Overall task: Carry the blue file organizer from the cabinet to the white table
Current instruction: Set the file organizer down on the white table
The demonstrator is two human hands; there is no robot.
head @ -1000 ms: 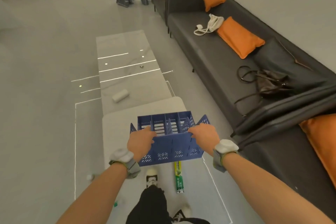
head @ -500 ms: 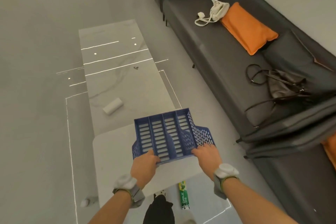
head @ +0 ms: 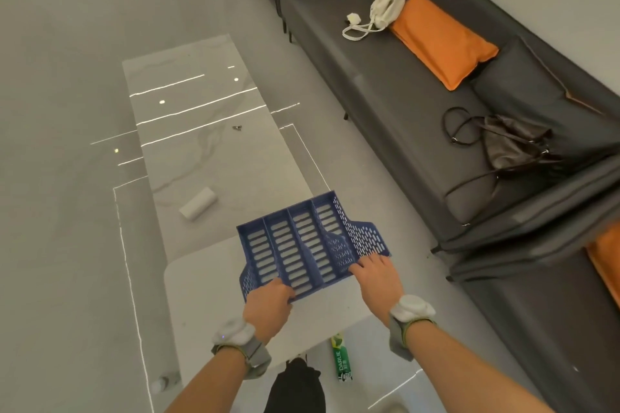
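Blue file organizer (head: pixel 307 245) – light, stiff plastic; we keep left hand (head: pixel 266 308), right hand (head: pixel 377 280) fingers clamped on near edge – over white surface (head: pixel 208 305).

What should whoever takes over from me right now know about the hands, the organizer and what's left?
Left hand: gripping the organizer at its near left corner.
Right hand: gripping its near right edge.
Organizer: lying on its back, open side up, over the far end of the white table, partly past the edge toward the marble table. Whether it rests on the top, I cannot tell.
Done: the carry.
Left: set it fully on the white table, let go.
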